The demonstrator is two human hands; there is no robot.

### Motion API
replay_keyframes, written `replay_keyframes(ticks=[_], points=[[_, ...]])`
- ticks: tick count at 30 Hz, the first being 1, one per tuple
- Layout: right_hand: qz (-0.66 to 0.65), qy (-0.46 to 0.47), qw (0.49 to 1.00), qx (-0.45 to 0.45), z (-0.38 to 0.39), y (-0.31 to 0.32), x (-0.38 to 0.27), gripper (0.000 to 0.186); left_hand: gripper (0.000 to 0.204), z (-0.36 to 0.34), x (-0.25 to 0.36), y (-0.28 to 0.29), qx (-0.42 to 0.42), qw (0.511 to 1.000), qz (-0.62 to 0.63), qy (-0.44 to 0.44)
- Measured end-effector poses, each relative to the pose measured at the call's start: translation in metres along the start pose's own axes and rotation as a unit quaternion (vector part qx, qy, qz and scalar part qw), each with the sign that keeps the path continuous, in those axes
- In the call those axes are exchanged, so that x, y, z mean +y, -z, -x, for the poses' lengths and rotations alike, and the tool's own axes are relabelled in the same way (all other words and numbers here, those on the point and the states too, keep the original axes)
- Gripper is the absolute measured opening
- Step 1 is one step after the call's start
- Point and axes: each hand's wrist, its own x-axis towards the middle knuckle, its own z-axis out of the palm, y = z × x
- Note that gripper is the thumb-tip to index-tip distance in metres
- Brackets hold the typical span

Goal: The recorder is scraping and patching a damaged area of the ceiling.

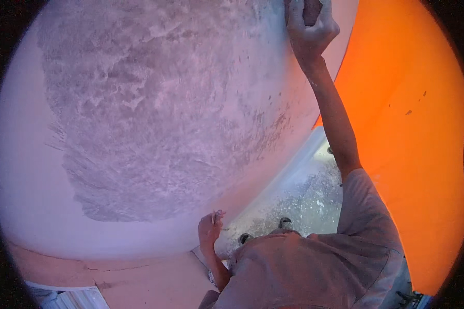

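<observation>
A large pale wall (31,170), bowed by the lens, fills the left and middle, with a broad rough grey patch (144,129) on it. High up near the wall's right edge, my right hand (314,31) is closed round a dark brown pad (311,11) and held against the surface. The pad's outline is partly hidden by my fingers, and its exact kind does not show. Low by the wall's bottom edge, my left hand (210,229) is closed, pinching a small pale piece (218,215) with a pinkish end, too small to name.
An orange wall (412,129) stands close on my right. Between the walls lies a floor spotted with white (309,201), where my feet (285,223) show. A reddish floor strip (154,283) runs along the lower left, with a white, striped object (69,297) at its corner.
</observation>
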Motion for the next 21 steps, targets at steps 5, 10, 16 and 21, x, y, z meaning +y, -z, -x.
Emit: replay_keyframes(ticks=[5,10,16,21], points=[[0.032,0.054,0.998,0.008,0.006,-0.001,-0.026,0.017,0.041,0.001,-0.006,-0.009,0.025,0.999,-0.017,-0.038],[0.022,0.051,0.998,0.006,0.005,-0.003,-0.034,0.019,0.028,0.011,0.007,-0.011,-0.034,0.995,0.039,0.085],[-0.124,-0.102,0.987,-0.026,0.016,-0.011,-0.016,0.025,0.029,0.016,-0.025,-0.027,0.013,0.998,-0.055,-0.020],[-0.140,-0.065,0.987,-0.032,0.030,-0.007,-0.009,0.032,0.056,0.017,0.015,-0.034,0.059,0.998,0.012,0.007]])
